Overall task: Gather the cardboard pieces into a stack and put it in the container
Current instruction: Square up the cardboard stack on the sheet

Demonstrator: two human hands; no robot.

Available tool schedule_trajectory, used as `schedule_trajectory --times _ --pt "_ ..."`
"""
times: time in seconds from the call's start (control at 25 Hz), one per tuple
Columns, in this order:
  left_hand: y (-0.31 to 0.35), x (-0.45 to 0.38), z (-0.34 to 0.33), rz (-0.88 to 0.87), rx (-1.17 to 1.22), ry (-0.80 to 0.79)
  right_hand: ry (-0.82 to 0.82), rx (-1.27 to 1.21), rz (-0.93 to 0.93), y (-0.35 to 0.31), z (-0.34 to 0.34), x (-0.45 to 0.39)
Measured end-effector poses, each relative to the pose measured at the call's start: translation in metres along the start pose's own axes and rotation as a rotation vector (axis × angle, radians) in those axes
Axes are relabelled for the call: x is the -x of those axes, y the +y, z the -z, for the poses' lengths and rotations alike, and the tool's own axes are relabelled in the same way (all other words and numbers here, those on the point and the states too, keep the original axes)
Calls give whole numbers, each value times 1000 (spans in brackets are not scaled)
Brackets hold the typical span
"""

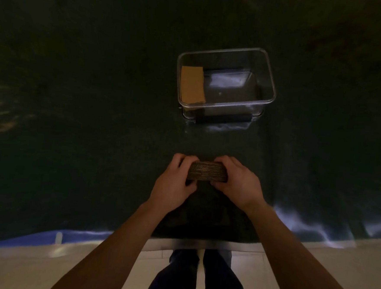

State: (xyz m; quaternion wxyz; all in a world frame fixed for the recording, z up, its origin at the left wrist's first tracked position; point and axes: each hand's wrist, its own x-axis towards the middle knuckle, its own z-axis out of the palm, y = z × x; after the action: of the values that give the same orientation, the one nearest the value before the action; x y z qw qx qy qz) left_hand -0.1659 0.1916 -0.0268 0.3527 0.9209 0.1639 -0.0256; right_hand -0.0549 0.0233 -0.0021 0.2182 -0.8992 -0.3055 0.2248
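Note:
A stack of cardboard pieces [207, 170] is held between both hands just above the dark table, its layered corrugated edge facing me. My left hand [175, 184] grips its left end and my right hand [238, 182] grips its right end, fingers curled over the top. Farther back stands a clear plastic container [271, 82], open at the top. One tan cardboard piece [192, 84] stands against its left inner wall. The top face of the stack is hidden from me.
A dark green cloth [97, 115] covers the whole table. Its near edge [200, 241] runs below my wrists, with pale floor and my legs beneath. The lighting is dim.

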Motion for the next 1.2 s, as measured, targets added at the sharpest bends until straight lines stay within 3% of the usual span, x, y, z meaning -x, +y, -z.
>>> schedule_trajectory --times 0.28,0.44,0.56,0.68,0.88,1.08,1.2 --pt "-15 3 28 -28 151 -50 47 -33 58 6 3 11" --pt "-22 5 20 52 219 -116 -49 -171 -36 12 -5 14" --pt "-24 8 16 70 271 -65 -21 -177 -38 13 -6 14" --pt "-24 11 20 34 258 -2 71 -115 22 10 -2 16" --pt "-23 12 17 80 156 -74 5 -243 -31 9 -13 23" --pt "-24 16 23 20 189 -3 93 -245 19 11 -10 22" --pt "-26 21 22 11 149 -32 52 -218 15 13 -11 25"
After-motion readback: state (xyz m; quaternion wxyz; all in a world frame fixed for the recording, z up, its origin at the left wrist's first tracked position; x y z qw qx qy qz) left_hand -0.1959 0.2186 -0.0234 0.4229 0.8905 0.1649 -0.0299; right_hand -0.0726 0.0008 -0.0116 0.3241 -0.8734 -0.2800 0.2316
